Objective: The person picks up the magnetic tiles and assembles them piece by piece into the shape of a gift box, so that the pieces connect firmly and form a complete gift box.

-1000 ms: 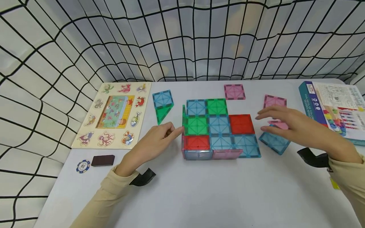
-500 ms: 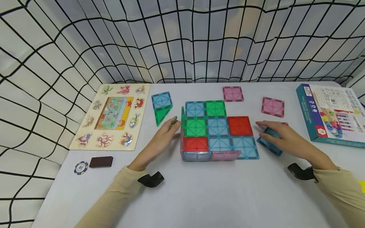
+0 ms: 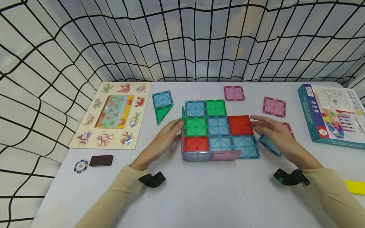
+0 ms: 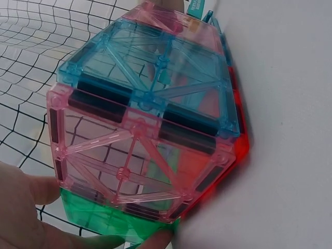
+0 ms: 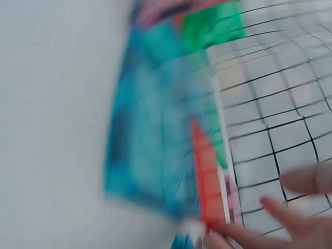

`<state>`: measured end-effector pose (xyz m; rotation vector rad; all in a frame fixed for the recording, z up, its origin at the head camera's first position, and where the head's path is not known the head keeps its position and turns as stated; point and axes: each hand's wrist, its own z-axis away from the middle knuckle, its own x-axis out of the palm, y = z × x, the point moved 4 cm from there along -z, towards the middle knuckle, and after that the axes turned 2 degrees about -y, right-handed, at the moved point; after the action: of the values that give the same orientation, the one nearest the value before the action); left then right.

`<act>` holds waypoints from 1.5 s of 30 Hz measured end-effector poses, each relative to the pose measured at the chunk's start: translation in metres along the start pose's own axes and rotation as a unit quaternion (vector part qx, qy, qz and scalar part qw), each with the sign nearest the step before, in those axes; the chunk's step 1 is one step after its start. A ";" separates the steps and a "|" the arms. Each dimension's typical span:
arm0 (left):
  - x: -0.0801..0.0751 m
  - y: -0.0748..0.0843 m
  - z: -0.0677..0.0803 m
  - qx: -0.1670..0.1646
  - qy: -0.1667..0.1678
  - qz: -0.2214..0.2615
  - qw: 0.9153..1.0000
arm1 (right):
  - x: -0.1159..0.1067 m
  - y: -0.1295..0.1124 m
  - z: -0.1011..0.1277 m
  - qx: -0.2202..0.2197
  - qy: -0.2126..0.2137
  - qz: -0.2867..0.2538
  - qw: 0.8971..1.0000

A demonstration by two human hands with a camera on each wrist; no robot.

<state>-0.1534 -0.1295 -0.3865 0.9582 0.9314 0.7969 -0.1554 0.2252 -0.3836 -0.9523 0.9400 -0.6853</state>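
Note:
Square see-through magnetic tiles in blue, green and red lie joined as a flat base [image 3: 218, 126] in the middle of the table. Along its front stand a clear bluish tile [image 3: 197, 155] and a pink tile [image 3: 226, 154]. A green tile [image 4: 104, 215] and another pink tile [image 4: 124, 161] stand along its left side. My left hand [image 3: 161, 141] rests against this left wall, thumb and fingertips at the green tile. My right hand [image 3: 275, 136] has its fingers extended, with the fingertips at the right edge of the red tile [image 3: 240, 125].
Beside my right hand lie a loose blue tile [image 3: 269, 145] and pink tiles [image 3: 274, 107]. A blue tile joined to a green triangle [image 3: 163, 114] lies back left. A puzzle board [image 3: 134, 139], a dark block [image 3: 101, 160] and a chip [image 3: 81, 166] are left; a box [image 3: 339, 120] is right.
My right hand has moved left from over the loose tiles to the red tile's edge, and the loose blue tile has shifted. My left hand has turned and settled against the left wall.

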 end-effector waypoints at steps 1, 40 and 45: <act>0.000 -0.001 0.000 -0.001 -0.002 0.000 1.000 | -0.001 0.001 -0.001 0.015 0.003 -0.029 0.999; -0.006 -0.001 -0.001 0.008 -0.026 0.006 1.000 | 0.014 -0.041 -0.022 0.002 0.007 0.138 0.990; -0.006 -0.003 -0.002 0.006 -0.026 0.001 1.000 | 0.021 -0.052 -0.026 0.014 -0.010 0.128 0.992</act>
<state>-0.1570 -0.1356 -0.3876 0.9857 0.8921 0.7657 -0.1737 0.1758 -0.3507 -0.7943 1.0113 -0.4693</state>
